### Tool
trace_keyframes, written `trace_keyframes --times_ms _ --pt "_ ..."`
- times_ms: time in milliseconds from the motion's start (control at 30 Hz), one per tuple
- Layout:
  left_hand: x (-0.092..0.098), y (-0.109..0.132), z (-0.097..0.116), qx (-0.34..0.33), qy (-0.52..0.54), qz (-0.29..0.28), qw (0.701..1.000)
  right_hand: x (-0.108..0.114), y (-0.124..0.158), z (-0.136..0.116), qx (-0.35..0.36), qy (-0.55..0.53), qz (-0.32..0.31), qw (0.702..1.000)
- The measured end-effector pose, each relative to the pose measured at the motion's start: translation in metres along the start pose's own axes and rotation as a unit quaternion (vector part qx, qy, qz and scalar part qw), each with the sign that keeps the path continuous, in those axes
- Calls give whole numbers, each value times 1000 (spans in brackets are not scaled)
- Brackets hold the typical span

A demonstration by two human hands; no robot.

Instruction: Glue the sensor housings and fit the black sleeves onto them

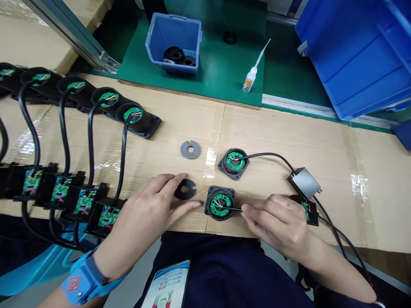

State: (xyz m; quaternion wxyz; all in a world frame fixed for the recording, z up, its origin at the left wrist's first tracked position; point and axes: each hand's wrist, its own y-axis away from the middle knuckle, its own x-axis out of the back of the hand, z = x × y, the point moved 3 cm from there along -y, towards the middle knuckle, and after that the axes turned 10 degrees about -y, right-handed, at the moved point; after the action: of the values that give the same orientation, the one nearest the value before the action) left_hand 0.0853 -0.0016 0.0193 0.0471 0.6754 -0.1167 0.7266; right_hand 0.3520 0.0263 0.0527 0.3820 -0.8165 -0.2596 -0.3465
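My right hand (278, 220) pinches the thin black cable (236, 209) close to where it enters a black square housing (208, 207). Inside that housing is a round green circuit board (227, 201) with coloured wires. My left hand (154, 201), thumb and fingers apart, reaches around a flat black notched disc (181, 194) lying on the cardboard; whether a fingertip touches it I cannot tell. Behind it lies a grey notched disc (190, 149). A second square housing (233, 164) is wired to a small grey box (304, 182). Beside my right hand, an opened black box (310, 209) shows a green board.
At left stand several black tubes (146, 124), cabled to open black boxes with circuit boards (109, 215). A blue bin (173, 40) of black parts and a glue bottle (250, 80) are on the green mat (212, 83). A large blue crate (359, 55) stands at right.
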Motion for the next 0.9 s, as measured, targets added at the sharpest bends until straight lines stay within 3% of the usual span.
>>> trace_keyframes --times_ms 167,333,433,600,900 --pt "-2 -1 -1 -2 29 -8 1000 -1 1 1 1 -7 4 1000" --pt "30 -5 9 -59 94 45 993 -1 2 2 -5 -4 2 1000" --pt "44 -7 27 -127 120 31 984 0 1 3 -8 3 6 1000" --pt "43 -15 49 -171 107 24 979 1 0 3 -9 1 -3 1000" --pt "39 -21 60 -206 24 42 977 0 2 4 -10 -13 4 1000"
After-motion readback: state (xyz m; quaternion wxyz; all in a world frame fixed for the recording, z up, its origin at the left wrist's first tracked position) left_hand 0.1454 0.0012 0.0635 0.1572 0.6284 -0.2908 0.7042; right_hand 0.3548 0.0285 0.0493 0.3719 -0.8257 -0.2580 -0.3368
